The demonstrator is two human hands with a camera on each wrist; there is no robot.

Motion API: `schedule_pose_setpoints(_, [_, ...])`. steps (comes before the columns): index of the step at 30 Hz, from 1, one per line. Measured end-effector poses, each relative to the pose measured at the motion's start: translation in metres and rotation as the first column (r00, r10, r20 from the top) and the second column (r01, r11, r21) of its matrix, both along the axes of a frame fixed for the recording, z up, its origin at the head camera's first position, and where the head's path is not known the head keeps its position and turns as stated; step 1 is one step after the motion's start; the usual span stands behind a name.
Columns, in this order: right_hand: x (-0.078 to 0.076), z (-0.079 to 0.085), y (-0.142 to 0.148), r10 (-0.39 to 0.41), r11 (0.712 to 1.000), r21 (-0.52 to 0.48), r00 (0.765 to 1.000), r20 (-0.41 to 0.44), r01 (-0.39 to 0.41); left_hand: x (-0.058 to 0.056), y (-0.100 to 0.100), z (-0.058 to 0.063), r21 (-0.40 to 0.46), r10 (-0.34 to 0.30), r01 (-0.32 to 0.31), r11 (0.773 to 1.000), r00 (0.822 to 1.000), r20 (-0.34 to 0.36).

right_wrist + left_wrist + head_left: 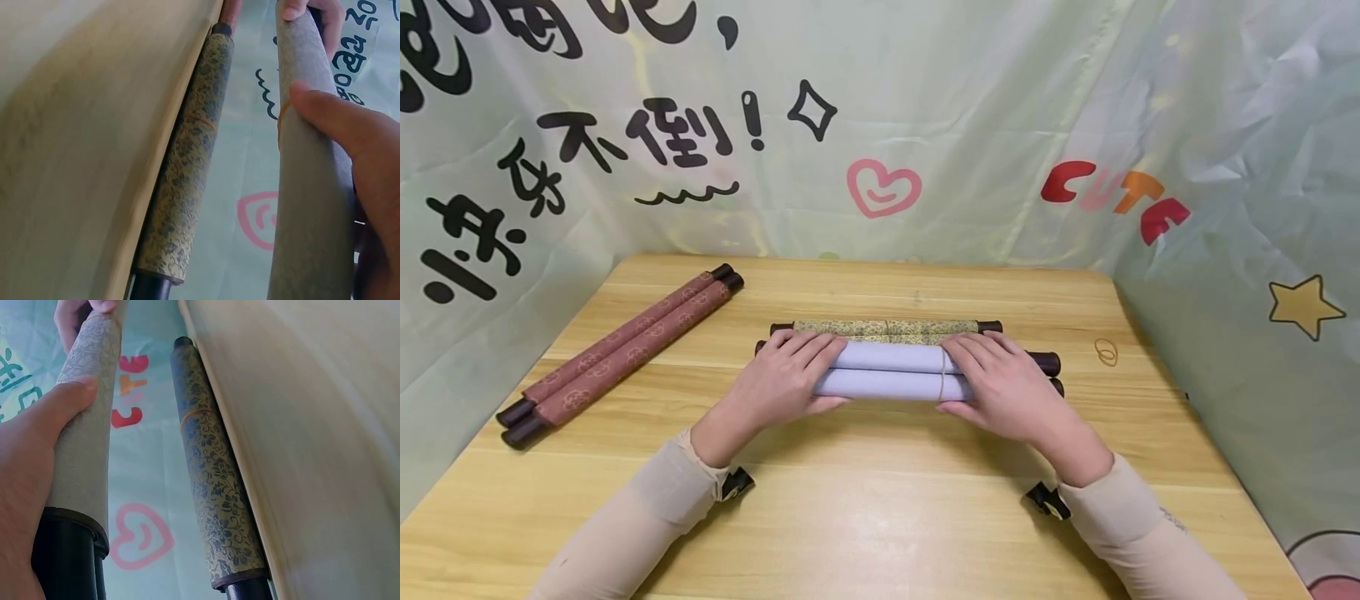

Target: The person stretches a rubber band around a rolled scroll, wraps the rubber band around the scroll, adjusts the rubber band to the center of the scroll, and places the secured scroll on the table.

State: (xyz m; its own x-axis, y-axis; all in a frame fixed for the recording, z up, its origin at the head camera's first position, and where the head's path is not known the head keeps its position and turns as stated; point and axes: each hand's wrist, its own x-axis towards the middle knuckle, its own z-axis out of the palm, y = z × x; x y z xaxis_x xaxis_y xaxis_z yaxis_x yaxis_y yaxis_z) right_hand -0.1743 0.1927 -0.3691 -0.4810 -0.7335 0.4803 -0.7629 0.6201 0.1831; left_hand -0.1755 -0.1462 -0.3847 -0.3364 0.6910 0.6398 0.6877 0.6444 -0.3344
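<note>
Both hands hold a pale lavender scroll (887, 385) with two parallel rolls and dark end knobs. In the wrist views it is raised off the table. My left hand (786, 371) grips its left part, the thumb (72, 403) along the near side. My right hand (1000, 383) holds the right part with fingers over the top, beside a thin rubber band (942, 375) round the rolls. Just beyond, on the table, lies a yellow scroll (917, 327) with dark blue flowers (215, 481), banded at its middle and partly hidden in the head view.
At the left of the wooden table (880, 500), a dark red patterned scroll (632, 350) lies slanted, with black knobs. A loose rubber band (1106, 352) is on the right side. Printed cloth (970, 100) hangs behind and along the sides.
</note>
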Motion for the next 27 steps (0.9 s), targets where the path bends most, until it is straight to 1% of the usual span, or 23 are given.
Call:
schedule_pose_setpoints(2, [0.000,-0.001,-0.001,0.007,1.000,0.007,1.000,-0.009,-0.007,0.001,0.001,0.000,-0.001,-0.002,0.002,1.000,1.000,0.012])
schedule_pose_setpoints(6, [0.000,-0.002,-0.002,0.013,1.000,0.013,0.999,-0.029,-0.012,0.002,0.002,-0.002,0.002,-0.002,0.002,1.000,1.000,0.008])
schedule_pose_setpoints(11, [0.001,-0.002,-0.003,0.014,1.000,0.010,0.999,-0.030,-0.014,0.002,0.002,-0.003,0.014,-0.010,0.010,1.000,1.000,0.007])
schedule_pose_setpoints(15, [0.001,0.000,-0.008,0.039,0.999,0.002,0.999,-0.029,-0.039,0.002,0.003,-0.003,0.015,-0.015,0.014,1.000,1.000,0.028])
schedule_pose_setpoints(18, [0.000,0.001,-0.014,0.065,0.998,0.002,0.997,-0.036,-0.065,0.003,0.005,-0.001,0.000,-0.010,0.010,1.000,0.999,0.047])
schedule_pose_setpoints(21, [0.000,0.002,-0.020,0.071,0.997,0.011,0.997,-0.041,-0.071,0.003,0.006,-0.001,-0.008,-0.001,0.001,1.000,0.999,0.047])
schedule_pose_setpoints(24, [-0.001,0.003,-0.024,0.058,0.998,0.019,0.998,-0.026,-0.058,0.002,0.005,-0.002,0.002,0.006,-0.006,1.000,0.999,0.038])
schedule_pose_setpoints(27, [-0.003,0.005,-0.024,0.039,0.999,0.025,0.999,0.011,-0.039,0.001,0.004,-0.002,0.012,0.009,-0.010,1.000,0.999,0.034])
